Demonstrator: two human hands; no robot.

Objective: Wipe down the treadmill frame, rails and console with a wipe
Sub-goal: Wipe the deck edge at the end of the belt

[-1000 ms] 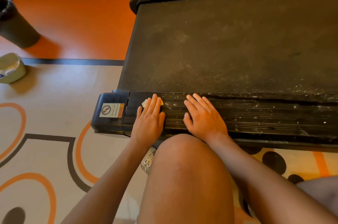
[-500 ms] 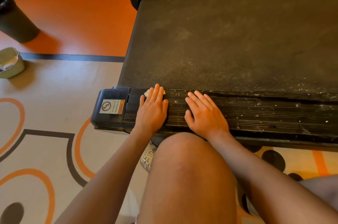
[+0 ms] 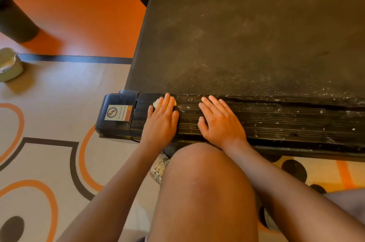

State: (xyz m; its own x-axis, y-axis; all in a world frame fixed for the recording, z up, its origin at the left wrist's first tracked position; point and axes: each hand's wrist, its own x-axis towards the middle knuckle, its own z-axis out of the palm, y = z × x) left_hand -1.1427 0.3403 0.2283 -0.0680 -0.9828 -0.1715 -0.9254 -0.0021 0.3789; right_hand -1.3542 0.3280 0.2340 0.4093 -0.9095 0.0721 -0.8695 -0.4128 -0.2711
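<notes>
One wipe point(image 3: 156, 103) is pressed under the straight fingers point(image 3: 167, 103) of the left hand point(image 3: 161, 121), on the ribbed side rail point(image 3: 286, 123) just beside the end cap point(image 3: 116, 115). The right hand point(image 3: 221, 123), farther from the cap, is spread flat and holds nothing. Firm strokes along the grooves are advised, because white specks are lodged there.
</notes>
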